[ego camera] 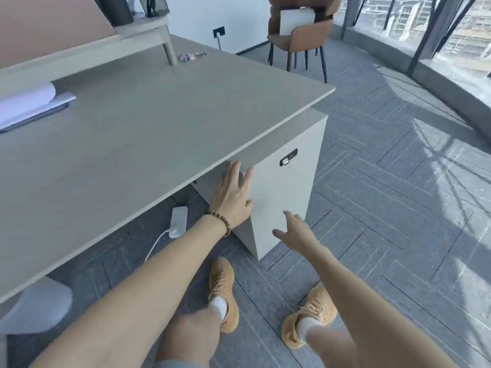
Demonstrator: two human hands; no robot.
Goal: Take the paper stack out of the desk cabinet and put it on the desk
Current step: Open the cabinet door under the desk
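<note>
A broad grey tabletop [138, 128] fills the left and middle of the view, its near corner jutting out over a pale desk cabinet [284, 197] that stands closed beneath it, a small dark lock plate [288, 157] set near the top of the door. The left hand [233, 192], a beaded bracelet [221, 221] on its wrist, lies flat with fingers spread against the cabinet's front left edge just under the tabletop, holding nothing. The right hand [295, 232] hovers open and empty near the lower part of the door, fingers loosely splayed; whether it touches the panel is hard to tell. The paper stack is not visible, the cabinet door being shut. On the tabletop at far left rests a curled white sheet on a lavender folder [29, 107], and small colourful bits [192, 56], too small to identify, sit near the leg of a raised shelf [148, 30] at the back. The floor [385, 208] is grey carpet tile laid in a herringbone pattern, streaked with sunlight from tall windows [451, 43] on the right. A white power strip [178, 221] lies on the floor under the tabletop. A brown chair [300, 35] stands against the white wall. The person's tan shoes [221, 290] are planted before the cabinet.
</note>
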